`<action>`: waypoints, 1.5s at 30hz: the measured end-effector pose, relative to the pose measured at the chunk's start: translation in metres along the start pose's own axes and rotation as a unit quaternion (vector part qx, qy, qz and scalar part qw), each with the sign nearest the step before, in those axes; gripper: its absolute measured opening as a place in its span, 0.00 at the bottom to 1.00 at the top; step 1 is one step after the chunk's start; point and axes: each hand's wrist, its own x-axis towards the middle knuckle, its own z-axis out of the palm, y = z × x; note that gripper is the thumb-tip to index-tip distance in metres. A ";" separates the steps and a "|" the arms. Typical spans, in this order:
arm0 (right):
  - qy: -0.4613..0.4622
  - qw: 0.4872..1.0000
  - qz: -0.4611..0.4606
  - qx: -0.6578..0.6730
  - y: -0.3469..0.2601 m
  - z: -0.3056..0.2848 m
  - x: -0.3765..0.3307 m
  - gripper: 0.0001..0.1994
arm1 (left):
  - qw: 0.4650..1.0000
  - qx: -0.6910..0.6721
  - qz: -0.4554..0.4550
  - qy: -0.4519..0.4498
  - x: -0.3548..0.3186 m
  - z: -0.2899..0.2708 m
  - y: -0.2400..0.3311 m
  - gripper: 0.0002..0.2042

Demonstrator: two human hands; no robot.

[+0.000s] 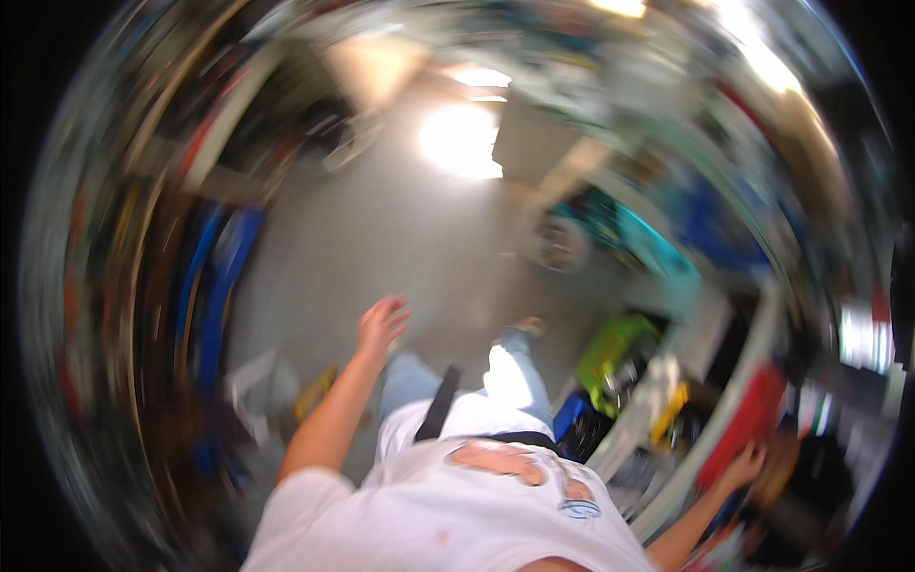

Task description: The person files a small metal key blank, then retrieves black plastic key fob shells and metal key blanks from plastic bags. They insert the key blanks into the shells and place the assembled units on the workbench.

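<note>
My left hand hangs in front of my left thigh over the grey floor, its loose fingers stretched forward with nothing in them. My right hand is out at the far right, beside a red panel-like thing and a brown rounded thing. Blur hides how its fingers lie and whether they touch either of these.
The grey floor runs ahead between blurred shelving with blue upright parts on the left and a cluttered bench on the right. Bright green and blue containers sit low beside the bench. Farther off is a cardboard box.
</note>
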 end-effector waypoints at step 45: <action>-0.651 0.665 -0.335 -0.144 -0.432 0.562 -0.305 0.11 | 0.512 0.839 -0.157 -0.092 0.212 -0.561 -0.284 0.18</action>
